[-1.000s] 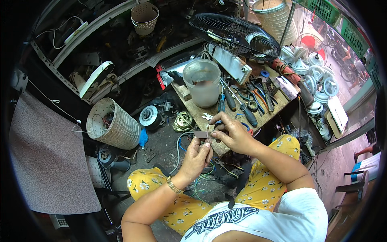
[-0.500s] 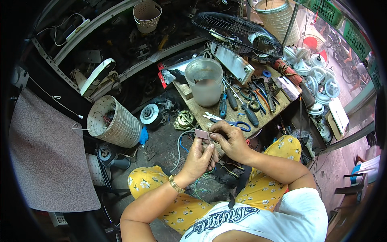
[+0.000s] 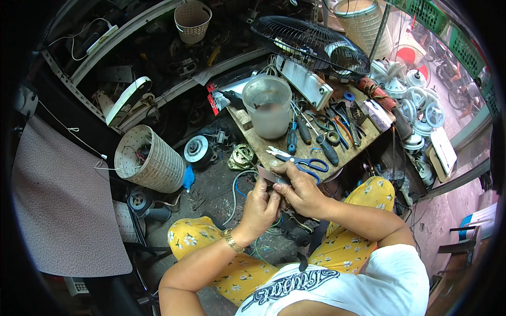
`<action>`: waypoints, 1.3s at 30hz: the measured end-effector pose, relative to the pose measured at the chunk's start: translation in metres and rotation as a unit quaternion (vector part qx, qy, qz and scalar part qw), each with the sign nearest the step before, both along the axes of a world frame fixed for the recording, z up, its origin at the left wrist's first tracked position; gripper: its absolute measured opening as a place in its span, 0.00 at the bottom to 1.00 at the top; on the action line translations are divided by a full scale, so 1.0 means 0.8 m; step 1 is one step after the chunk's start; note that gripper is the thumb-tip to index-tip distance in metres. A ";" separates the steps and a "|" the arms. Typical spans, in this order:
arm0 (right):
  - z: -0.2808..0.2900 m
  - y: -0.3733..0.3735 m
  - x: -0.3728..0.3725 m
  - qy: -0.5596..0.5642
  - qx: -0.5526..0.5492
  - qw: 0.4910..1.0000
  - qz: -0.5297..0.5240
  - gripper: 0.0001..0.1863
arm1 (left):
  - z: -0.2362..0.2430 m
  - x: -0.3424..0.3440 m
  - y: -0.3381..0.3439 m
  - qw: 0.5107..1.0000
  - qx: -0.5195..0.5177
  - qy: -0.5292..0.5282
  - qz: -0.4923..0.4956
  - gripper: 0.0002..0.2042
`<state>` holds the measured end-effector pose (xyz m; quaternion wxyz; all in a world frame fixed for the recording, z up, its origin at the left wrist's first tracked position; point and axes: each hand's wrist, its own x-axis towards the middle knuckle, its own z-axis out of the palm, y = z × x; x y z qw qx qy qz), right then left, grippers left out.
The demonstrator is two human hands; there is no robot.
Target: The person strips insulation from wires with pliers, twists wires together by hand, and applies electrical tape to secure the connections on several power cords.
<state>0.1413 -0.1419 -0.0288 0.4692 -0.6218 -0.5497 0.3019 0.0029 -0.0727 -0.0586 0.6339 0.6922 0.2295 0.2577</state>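
Observation:
A small flat pinkish-grey piece (image 3: 268, 174), like stiff paper or thin sheet, is held out in front of me above the floor. My left hand (image 3: 258, 208) pinches it from below with thumb and fingers; a gold-coloured band circles that wrist. Against its right end, my right hand (image 3: 301, 194) is closed with thumb and fingertips on the same piece. Anything smaller between the fingers is hidden. Just beyond my right hand lie blue-handled scissors (image 3: 301, 161) on the wooden workbench (image 3: 253, 143).
On the bench stand a cloudy plastic bucket (image 3: 266, 108), several screwdrivers (image 3: 303, 131) and pliers (image 3: 354, 129). A black fan guard (image 3: 311, 47) is behind. To the left are a woven-look bin (image 3: 153, 160) and a motor part (image 3: 197, 151). White fan parts (image 3: 416, 105) pile up at right.
The right hand has shifted slightly down and right, uncovering more of the scissors' handles. The flat piece is now tilted, with its right end under the right fingers.

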 end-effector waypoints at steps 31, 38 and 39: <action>-0.017 0.006 0.142 -0.126 -0.031 0.987 -0.091 0.21 | 0.040 -0.030 0.097 0.970 -0.120 0.164 -0.133 0.05; 0.003 0.014 0.104 -0.104 0.065 0.992 0.020 0.21 | 0.036 -0.018 0.063 0.968 -0.114 0.136 -0.177 0.07; 0.005 0.015 0.098 -0.121 0.052 0.990 0.048 0.22 | 0.037 -0.017 0.061 0.968 -0.113 0.137 -0.179 0.07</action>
